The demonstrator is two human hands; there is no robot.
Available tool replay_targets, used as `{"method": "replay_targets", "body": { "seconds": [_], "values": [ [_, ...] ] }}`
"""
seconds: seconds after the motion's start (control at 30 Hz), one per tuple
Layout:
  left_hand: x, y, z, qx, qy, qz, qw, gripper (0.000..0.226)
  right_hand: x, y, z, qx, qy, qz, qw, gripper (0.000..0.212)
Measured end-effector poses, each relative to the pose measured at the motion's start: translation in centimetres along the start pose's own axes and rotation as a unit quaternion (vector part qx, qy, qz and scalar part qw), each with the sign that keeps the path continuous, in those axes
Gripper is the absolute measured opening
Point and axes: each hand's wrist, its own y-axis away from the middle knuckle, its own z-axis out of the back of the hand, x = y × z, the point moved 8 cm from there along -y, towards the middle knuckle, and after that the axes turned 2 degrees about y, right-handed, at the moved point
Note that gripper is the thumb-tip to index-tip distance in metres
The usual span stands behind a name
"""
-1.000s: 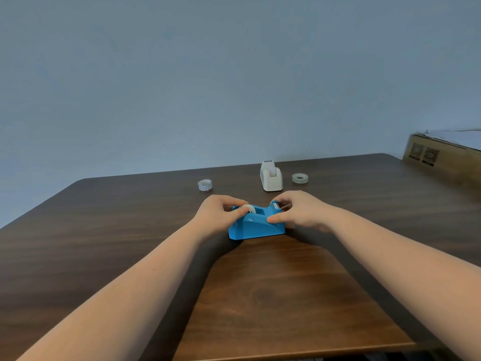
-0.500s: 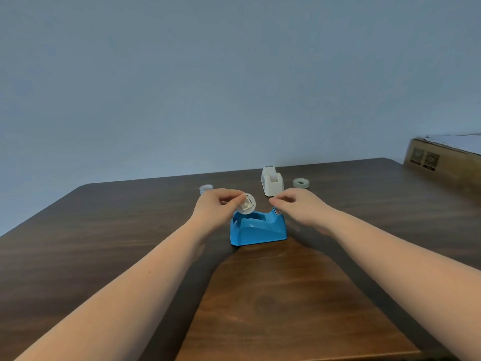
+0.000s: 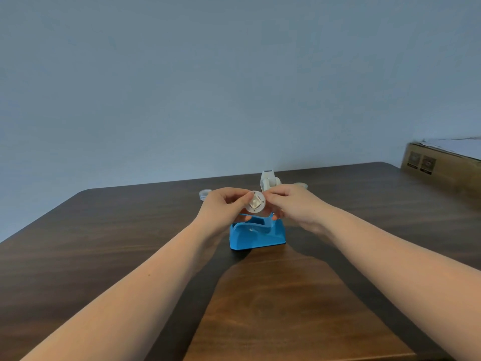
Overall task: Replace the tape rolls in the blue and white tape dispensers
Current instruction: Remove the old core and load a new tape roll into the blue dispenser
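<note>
A blue plastic tape dispenser [image 3: 257,234] stands on the dark brown wooden table [image 3: 273,303]. Just above it, both hands pinch a small white round tape spool [image 3: 255,202] held clear of the dispenser: the left hand [image 3: 223,204] grips its left edge with curled fingers, the right hand [image 3: 291,204] its right edge. Behind the blue dispenser stands a white plastic tape dispenser [image 3: 269,180]. A clear tape roll [image 3: 205,194] lies behind and left of the blue dispenser; another pale roll [image 3: 302,185] peeks out behind and right of it. A brown cardboard box [image 3: 442,162] sits far to the right.
</note>
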Motion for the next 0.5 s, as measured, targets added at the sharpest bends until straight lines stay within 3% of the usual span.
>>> {"method": "replay_targets", "body": {
  "seconds": [0.23, 0.37, 0.5],
  "values": [
    [0.1, 0.2, 0.0, -0.001, -0.02, -0.009, 1.0, 0.022, -0.4, 0.4, -1.2, 0.059, -0.2, -0.061, 0.976, 0.015],
    [0.1, 0.3, 0.6, -0.009, -0.017, -0.007, 1.0, 0.02, -0.6, 0.1, -0.8, 0.025, -0.248, -0.057, 0.967, 0.017],
    [0.7, 0.4, 2.7, -0.041, -0.038, -0.002, 0.998, 0.016, -0.2, -0.2, 0.6, -0.051, -0.187, -0.027, 0.981, 0.015]
  ]
}}
